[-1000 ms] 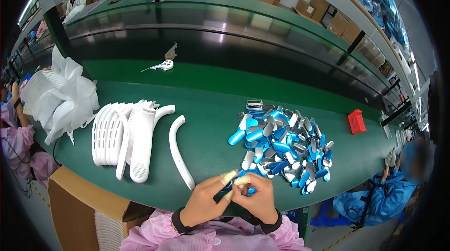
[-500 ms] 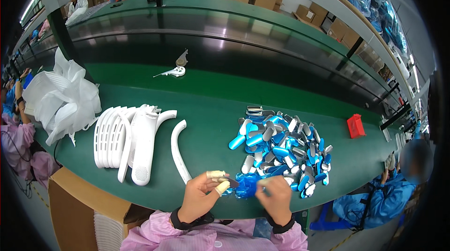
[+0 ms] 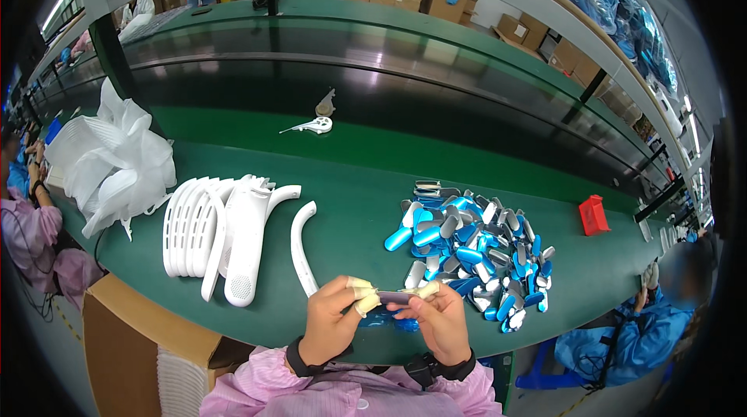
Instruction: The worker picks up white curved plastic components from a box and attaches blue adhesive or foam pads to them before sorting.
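Between my two hands is a small grey oblong plate (image 3: 398,298) with rounded ends, held level over the near edge of the table. My left hand (image 3: 331,322) pinches its left end with fingertips in pale finger cots. My right hand (image 3: 441,325) grips the right end, thumb in front and a cot-covered finger behind. Crumpled blue film (image 3: 387,320) lies on the table just under the plate. Beyond my right hand is a heap of similar oblong pieces (image 3: 467,254), some blue-faced and some silver-grey. A curved white plastic strip (image 3: 302,250) lies beyond my left hand.
White slotted plastic housings (image 3: 191,226) stand in a row at left, beside white wrapping sheets (image 3: 113,160). A red bin (image 3: 594,215) sits at right. A white part (image 3: 317,126) lies farther back. An open cardboard box (image 3: 148,331) is at lower left. Co-workers sit at both sides.
My right hand has come left and up from the blue film and now holds the plate's right end. The film looks flatter and smaller. The whole view has shifted slightly.
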{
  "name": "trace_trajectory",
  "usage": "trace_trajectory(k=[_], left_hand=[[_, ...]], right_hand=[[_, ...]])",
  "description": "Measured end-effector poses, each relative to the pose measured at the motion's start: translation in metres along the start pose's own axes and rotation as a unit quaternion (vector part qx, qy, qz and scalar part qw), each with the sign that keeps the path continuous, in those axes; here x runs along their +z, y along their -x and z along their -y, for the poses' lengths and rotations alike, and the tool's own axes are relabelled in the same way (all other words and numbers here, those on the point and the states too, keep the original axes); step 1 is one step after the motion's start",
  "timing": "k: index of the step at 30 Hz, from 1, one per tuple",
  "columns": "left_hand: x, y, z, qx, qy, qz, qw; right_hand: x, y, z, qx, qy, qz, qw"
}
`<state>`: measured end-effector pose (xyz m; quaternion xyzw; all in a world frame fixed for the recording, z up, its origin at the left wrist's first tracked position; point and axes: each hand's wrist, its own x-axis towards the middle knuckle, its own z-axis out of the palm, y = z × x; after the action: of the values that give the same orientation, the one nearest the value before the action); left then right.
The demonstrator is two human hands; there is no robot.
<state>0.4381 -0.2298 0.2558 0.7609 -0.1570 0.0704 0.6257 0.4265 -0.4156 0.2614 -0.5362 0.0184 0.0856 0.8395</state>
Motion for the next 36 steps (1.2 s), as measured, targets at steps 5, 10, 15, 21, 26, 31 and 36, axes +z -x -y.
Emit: trace_trajectory(k=[5,10,15,21,26,31,36], left_hand=[[-0.019,-0.012,0.001,0.236,-0.089,0.055,0.966],[-0.039,-0.009,0.022,-0.016,-0.142,-0.148,0.979],[-0.024,-0.005,0.017,-0.018,-0.385,-0.070,0.920],[-0.052,-0.007,0.035,-0.144,-0.001,-0.108,0.984],[-0.045,0.001,0.006,-0.195,0.463,-0.042,0.864],[-0.032,0.001,-0.012,-0.196,0.495,0.009,0.846],[-0.026,0.004,-0.004,-0.159,0.533,0.034,0.830]], right_hand=[[-0.019,-0.009,-0.001,0.015,-0.175,0.030,0.984],[-0.021,-0.010,0.006,0.021,-0.139,0.016,0.990],[-0.019,-0.015,0.008,0.028,-0.111,0.012,0.993],[-0.007,-0.020,0.030,-0.033,0.003,0.036,0.999],[0.027,-0.034,0.033,-0.051,0.062,0.095,0.992],[0.039,-0.042,0.025,-0.028,0.145,0.100,0.984],[0.044,-0.033,0.018,-0.046,0.252,0.085,0.963]])
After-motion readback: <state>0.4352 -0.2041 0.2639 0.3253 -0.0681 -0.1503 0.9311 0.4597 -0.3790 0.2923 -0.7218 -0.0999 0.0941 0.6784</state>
